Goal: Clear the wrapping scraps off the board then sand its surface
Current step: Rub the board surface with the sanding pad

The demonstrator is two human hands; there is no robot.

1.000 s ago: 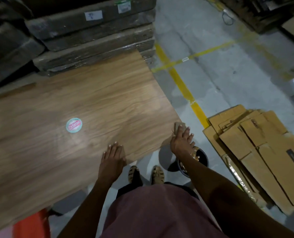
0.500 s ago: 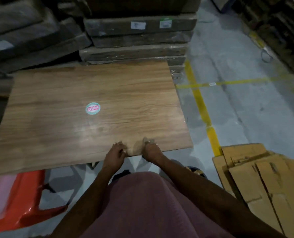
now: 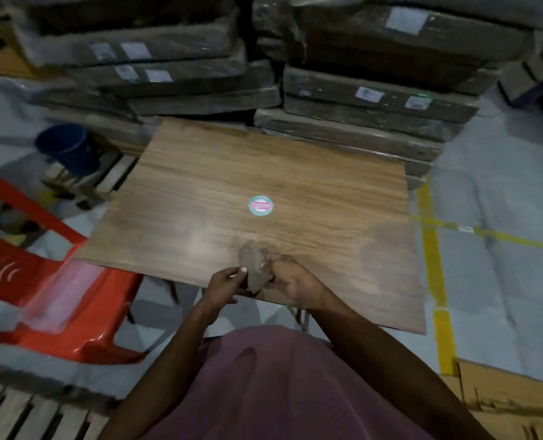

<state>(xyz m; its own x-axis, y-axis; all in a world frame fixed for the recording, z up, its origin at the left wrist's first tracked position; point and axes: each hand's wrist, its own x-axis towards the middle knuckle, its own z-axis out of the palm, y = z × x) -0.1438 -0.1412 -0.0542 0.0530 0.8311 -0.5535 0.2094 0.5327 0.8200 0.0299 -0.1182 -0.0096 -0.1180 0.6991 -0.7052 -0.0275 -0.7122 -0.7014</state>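
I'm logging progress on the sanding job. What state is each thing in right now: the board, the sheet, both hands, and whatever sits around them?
board: lies flat, no scraps on it
sticker: stuck on the board
sheet: crumpled, held over the board's near edge
left hand: pinches the sheet
right hand: grips the sheet
bucket: upright on the floor
chair: beside the board

The person is wearing a dusty-pink ribbed knit garment [image 3: 283, 385] covering the torso and lap, while both forearms are showing bare to the left hand [image 3: 224, 281] and right hand [image 3: 295, 281], with no sleeves, gloves or jewellery showing.
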